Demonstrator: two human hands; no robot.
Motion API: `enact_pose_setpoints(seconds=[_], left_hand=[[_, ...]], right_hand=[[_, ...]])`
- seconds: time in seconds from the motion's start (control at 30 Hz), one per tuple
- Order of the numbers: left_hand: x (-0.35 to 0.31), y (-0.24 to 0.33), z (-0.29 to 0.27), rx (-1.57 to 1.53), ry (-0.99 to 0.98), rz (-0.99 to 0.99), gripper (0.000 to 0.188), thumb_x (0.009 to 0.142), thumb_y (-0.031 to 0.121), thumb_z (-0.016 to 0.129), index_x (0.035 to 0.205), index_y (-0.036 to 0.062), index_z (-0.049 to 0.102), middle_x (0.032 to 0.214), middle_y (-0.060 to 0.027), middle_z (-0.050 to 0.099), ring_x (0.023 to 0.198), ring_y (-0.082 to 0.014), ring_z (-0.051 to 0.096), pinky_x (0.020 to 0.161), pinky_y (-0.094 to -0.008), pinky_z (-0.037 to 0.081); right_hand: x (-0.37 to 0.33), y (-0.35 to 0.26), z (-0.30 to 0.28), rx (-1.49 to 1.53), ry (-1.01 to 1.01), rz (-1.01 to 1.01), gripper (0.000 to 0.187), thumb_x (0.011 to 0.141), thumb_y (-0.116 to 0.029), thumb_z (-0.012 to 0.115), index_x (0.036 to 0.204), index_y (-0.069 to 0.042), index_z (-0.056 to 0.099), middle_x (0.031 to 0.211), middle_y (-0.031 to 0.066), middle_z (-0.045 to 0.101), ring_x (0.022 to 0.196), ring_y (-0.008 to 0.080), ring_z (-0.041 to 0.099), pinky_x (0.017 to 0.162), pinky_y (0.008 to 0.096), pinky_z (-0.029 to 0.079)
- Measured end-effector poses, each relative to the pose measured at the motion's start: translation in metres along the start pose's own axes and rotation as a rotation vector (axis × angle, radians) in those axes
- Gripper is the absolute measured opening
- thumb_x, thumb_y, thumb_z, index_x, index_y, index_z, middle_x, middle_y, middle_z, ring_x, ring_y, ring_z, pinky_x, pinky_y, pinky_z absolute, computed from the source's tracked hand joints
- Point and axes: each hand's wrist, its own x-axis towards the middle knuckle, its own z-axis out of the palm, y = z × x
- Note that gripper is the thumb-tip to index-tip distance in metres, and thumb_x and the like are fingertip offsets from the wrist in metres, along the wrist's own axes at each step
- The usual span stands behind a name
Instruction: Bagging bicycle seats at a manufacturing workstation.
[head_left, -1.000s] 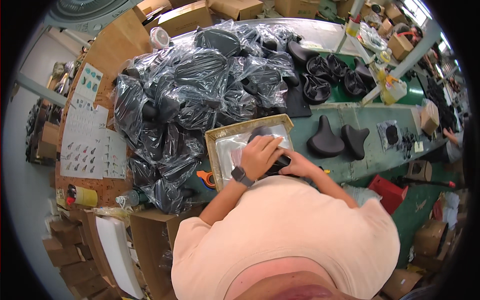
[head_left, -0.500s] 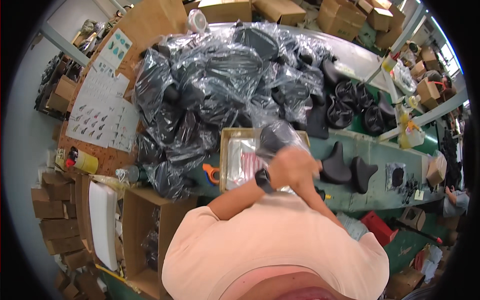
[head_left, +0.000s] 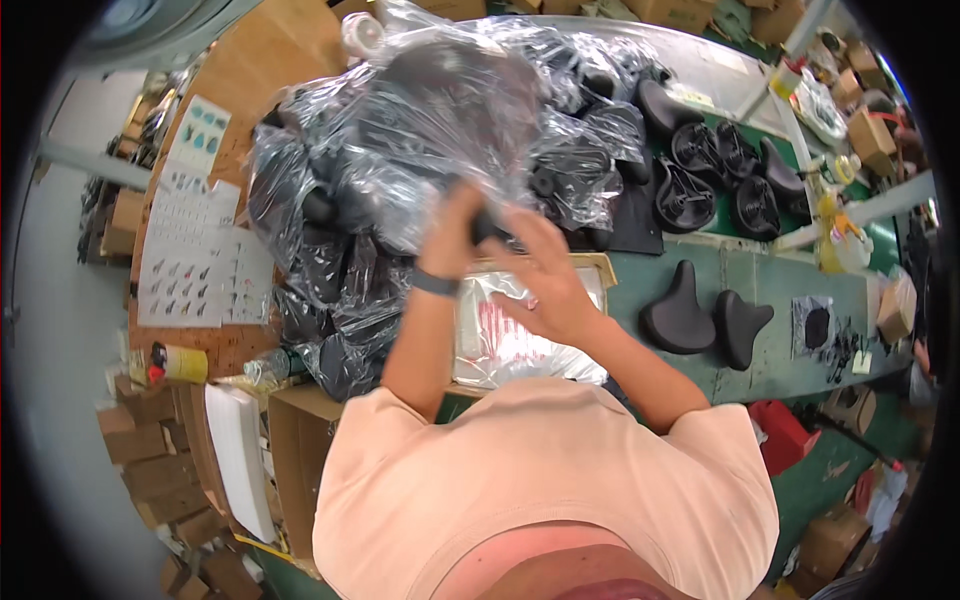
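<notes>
A black bicycle saddle in a clear plastic bag (head_left: 450, 100) is raised over the pile of bagged saddles (head_left: 335, 225), its narrow nose pointing back toward me. My left hand (head_left: 450, 235), with a dark band on the wrist, is closed at the nose end; its fingertips are blurred. Beside it, my right hand (head_left: 550, 280) has its fingers spread and grips nothing. Below both hands is a shallow tan box (head_left: 600, 268) holding a stack of clear plastic bags (head_left: 510, 340) with red print.
Two unbagged saddles (head_left: 680, 315) lie on the green table (head_left: 650, 375) to the right. More saddles (head_left: 685, 190) sit upturned beyond them. A paper-covered board (head_left: 190, 270) and a cardboard box (head_left: 300, 450) are at left. A spray bottle (head_left: 840, 235) hangs by the right post.
The bagged saddle has gone from above the box up and left over the pile. My hands, earlier together, have moved apart, and the right one has opened.
</notes>
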Motion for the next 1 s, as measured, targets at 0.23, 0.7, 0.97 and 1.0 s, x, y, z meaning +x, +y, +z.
enact_pose_setpoints(seconds=[0.23, 0.7, 0.97, 1.0], left_hand=[[0.148, -0.177, -0.211, -2.201, 0.417, -0.635, 0.092, 0.087, 0.019, 0.073, 0.163, -0.0118, 0.031, 0.154, -0.0280, 0.051, 0.142, -0.0430, 0.054, 0.103, -0.0530, 0.061], [0.013, -0.084, 0.042, -0.047, 0.955, -0.418, 0.020, 0.111, 0.018, 0.055, 0.096, 0.0056, 0.054, 0.085, -0.0057, 0.055, 0.068, -0.0147, 0.052, 0.061, -0.0291, 0.046], [-0.165, -0.033, 0.298, 0.064, -0.498, -0.505, 0.025, 0.103, 0.031, 0.073, 0.105, 0.0068, 0.077, 0.095, -0.0161, 0.080, 0.080, -0.0335, 0.078, 0.073, -0.0424, 0.060], [-0.184, -0.045, 0.306, 0.050, -0.434, -0.553, 0.025, 0.103, 0.031, 0.073, 0.105, 0.0068, 0.077, 0.095, -0.0161, 0.080, 0.080, -0.0335, 0.078, 0.073, -0.0424, 0.060]], right_hand=[[-0.097, 0.103, -0.035, -0.058, -0.013, 0.377, 0.059, 0.085, -0.012, 0.085, 0.142, -0.010, 0.070, 0.144, 0.0108, 0.070, 0.134, 0.0365, 0.063, 0.116, 0.0483, 0.050], [-0.359, 0.346, -0.145, -0.628, -0.124, 1.718, 0.101, 0.084, -0.056, 0.087, 0.160, -0.005, 0.043, 0.139, 0.0258, 0.070, 0.127, 0.0463, 0.068, 0.106, 0.0542, 0.056], [-0.279, 0.255, -0.133, -0.605, 0.110, 1.200, 0.071, 0.083, -0.044, 0.091, 0.135, -0.006, 0.061, 0.109, 0.0290, 0.077, 0.106, 0.0495, 0.074, 0.089, 0.0581, 0.058], [-0.273, 0.220, -0.135, -0.574, 0.142, 1.175, 0.069, 0.083, -0.039, 0.092, 0.135, -0.006, 0.061, 0.108, 0.0286, 0.077, 0.106, 0.0496, 0.074, 0.089, 0.0574, 0.058]])
